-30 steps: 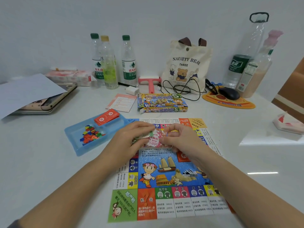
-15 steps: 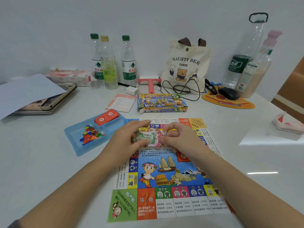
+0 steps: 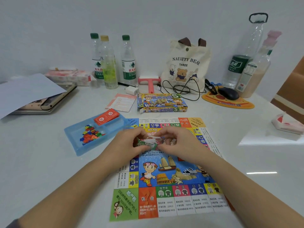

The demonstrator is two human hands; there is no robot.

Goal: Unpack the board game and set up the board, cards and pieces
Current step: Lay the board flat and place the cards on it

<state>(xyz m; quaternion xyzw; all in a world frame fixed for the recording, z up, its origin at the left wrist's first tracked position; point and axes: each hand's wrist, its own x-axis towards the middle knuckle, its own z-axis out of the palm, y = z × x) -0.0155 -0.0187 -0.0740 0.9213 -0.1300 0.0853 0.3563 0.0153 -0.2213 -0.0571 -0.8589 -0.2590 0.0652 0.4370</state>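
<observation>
Table (image 3: 41, 162): white and glossy; it carries everything below.
Board (image 3: 167, 175): unfolded and lying flat on the table in front of the person. It has a picture centre and a border of coloured squares, and serves as the landmark for the rest.
Tote bag (image 3: 185, 66): stands well behind the board's far edge, against the wall.
Tray (image 3: 79, 153): blue plastic, lying just off the board's far left corner, its near end touching or overlapping the board's edge.
Game box (image 3: 162, 102): lies on its side just beyond the board's far edge, with an end flap open.
Leaflet (image 3: 121, 102): flat on the table beyond the board's far left corner, beside the box.
Left hand (image 3: 126, 145): over the board's left side, towards the far half. Its fingers are curled and its thumb and fingertips grip the left end of the bundle.
Right hand (image 3: 181, 143): over the far half of the board's centre. Its fingers are curled and its thumb and forefinger pinch the right end of the bundle.
Red cards (image 3: 107, 116): a stack in the tray's far compartment, left of the board's far corner.
Coloured pieces (image 3: 90, 136): a loose heap in the tray's near compartment, left of the board.
Bundle of play money (image 3: 148, 142): small, printed green and pink, held between the two hands over the far half of the board. Whether it touches the board cannot be told.
</observation>
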